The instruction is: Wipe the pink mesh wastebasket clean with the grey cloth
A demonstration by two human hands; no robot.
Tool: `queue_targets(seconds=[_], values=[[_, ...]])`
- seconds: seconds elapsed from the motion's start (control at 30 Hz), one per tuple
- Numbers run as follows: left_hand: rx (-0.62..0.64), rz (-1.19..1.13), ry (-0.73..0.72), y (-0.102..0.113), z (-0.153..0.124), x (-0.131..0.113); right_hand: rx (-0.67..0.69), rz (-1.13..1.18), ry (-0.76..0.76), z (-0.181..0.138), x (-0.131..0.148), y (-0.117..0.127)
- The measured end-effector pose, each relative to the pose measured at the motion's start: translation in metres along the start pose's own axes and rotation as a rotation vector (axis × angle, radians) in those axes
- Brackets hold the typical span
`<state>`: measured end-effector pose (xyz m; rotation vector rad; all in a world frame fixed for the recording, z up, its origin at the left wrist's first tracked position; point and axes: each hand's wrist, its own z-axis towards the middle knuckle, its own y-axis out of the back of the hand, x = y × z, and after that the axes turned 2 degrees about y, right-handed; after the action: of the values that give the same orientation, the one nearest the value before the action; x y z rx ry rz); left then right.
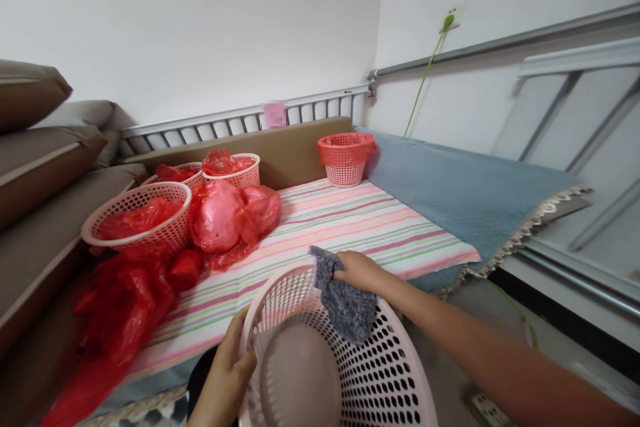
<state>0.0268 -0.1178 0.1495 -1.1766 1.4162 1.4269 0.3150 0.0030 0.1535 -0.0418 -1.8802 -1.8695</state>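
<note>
A large pale pink plastic basket (400,373) with a perforated wall is tilted in front of me, its inside facing up toward me. My left hand (227,363) grips its left rim, thumb on the inner side and fingers on the outside. On the far rim, my right hand (357,273) is closed on a dark grey cloth (345,307). The cloth drapes over the rim and hangs down against the inner wall. Nothing else shows inside the basket.
Several pink baskets (137,213) with red plastic bags (225,213) stand at the left on a striped sheet (320,220). Another basket (346,160), its rim covered in red plastic, stands at the back. Stacked cushions (45,160) line the left side; a green cord (424,77) hangs from a socket.
</note>
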Motion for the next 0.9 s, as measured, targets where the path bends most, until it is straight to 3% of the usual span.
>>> queue_targets(seconds=[0.1,0.23,0.43,0.53,0.6,0.7,0.83,0.9], values=[[-0.016,0.011,0.009,0.001,0.001,0.002,-0.001,0.073,-0.044,-0.008,-0.008,0.001],[-0.047,-0.017,0.01,0.018,-0.012,-0.002,-0.024,0.139,-0.006,0.004,0.018,0.02],[-0.204,-0.134,-0.09,0.049,-0.056,-0.054,-0.141,0.203,0.246,0.029,0.09,0.105],[-0.272,-0.169,-0.143,0.059,-0.064,-0.084,-0.285,0.083,0.304,0.037,0.122,0.149],[-0.364,-0.151,-0.198,0.063,-0.061,-0.092,-0.411,0.024,0.338,0.039,0.136,0.162],[-0.443,-0.103,-0.264,0.064,-0.047,-0.076,-0.519,-0.014,0.387,0.034,0.142,0.15],[-0.319,-0.054,-0.278,0.058,-0.024,-0.044,-0.459,-0.022,0.397,0.027,0.13,0.105],[-0.282,0.03,-0.304,0.055,-0.014,-0.045,-0.45,-0.033,0.375,0.025,0.123,0.09]])
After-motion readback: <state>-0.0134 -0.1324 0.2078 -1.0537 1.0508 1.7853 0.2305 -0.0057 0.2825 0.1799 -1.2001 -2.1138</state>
